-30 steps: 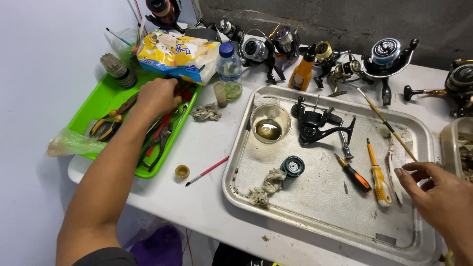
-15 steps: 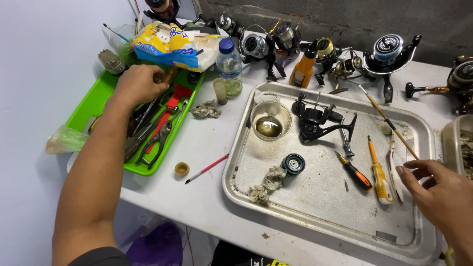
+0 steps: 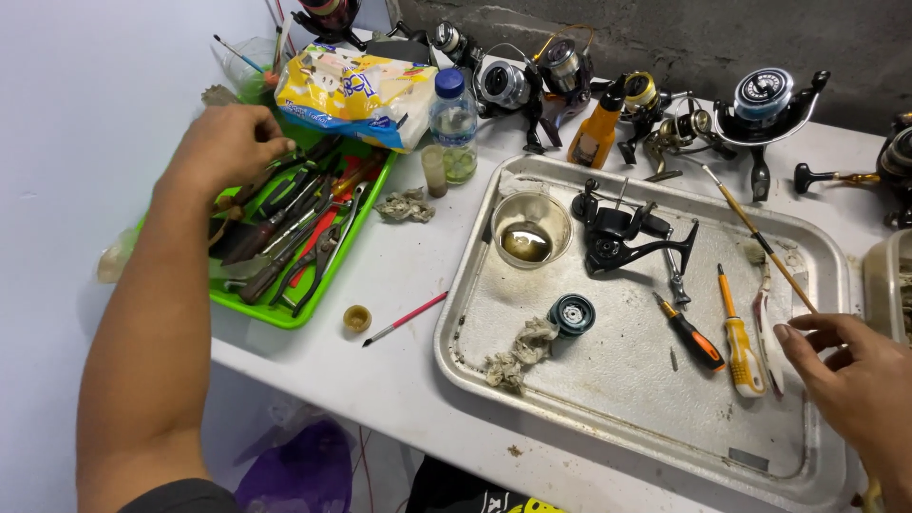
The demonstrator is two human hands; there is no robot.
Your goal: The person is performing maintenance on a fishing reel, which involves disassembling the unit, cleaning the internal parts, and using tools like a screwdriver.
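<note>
My left hand (image 3: 224,144) reaches over the far left end of a green tray (image 3: 285,312) full of pliers, screwdrivers and other hand tools, its fingers curled down among them; whether it grips one is hidden. My right hand (image 3: 860,385) hovers over the right edge of a metal tray (image 3: 608,427), fingers loosely bent and empty. On that tray lie a black fishing reel body (image 3: 622,233), a dark spool (image 3: 572,313), a glass bowl of brown oil (image 3: 532,228), two screwdrivers (image 3: 736,332), a thin brush (image 3: 760,242) and a dirty rag (image 3: 518,351).
Several fishing reels (image 3: 760,100) line the back wall beside an orange bottle (image 3: 597,133) and a small water bottle (image 3: 453,123). A yellow tissue pack (image 3: 351,85) lies behind the green tray. A red brush (image 3: 404,318) and a small cap (image 3: 357,317) lie on the white table.
My left hand has slid from the right side of the green tray toward its far left end. My right hand has stayed by the metal tray's right edge.
</note>
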